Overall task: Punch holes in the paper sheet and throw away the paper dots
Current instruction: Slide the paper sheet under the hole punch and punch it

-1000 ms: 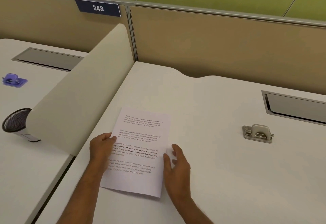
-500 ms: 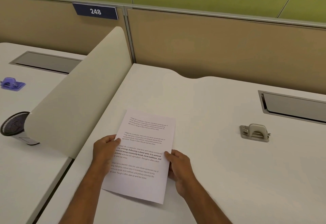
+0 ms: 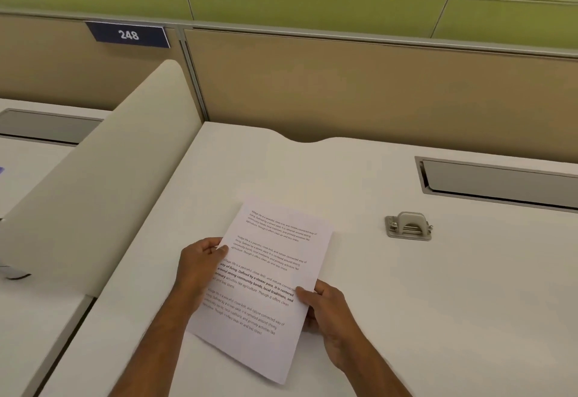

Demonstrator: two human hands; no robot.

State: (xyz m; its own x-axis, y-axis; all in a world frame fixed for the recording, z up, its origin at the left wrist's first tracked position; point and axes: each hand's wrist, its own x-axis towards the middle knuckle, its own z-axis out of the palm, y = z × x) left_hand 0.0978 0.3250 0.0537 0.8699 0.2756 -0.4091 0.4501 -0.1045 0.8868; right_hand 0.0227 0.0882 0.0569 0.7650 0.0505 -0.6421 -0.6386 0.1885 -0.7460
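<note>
I pinch the paper sheet [image 3: 269,274] with my left hand [image 3: 200,268] and right hand [image 3: 328,309]; the hole punch [image 3: 409,227] (nearer my right hand) sits toward the desk's [image 3: 438,318] right edge, untouched

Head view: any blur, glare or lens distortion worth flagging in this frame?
Head view: light is even and soft, with no glare; the sheet has readable bold text but smeared small print; the partition rail bows from the wide-angle lens; only faint shadows under both hands.

Both hands grip the paper sheet [image 3: 269,274] (printed) — hole punch [image 3: 409,226] nearby.
</note>
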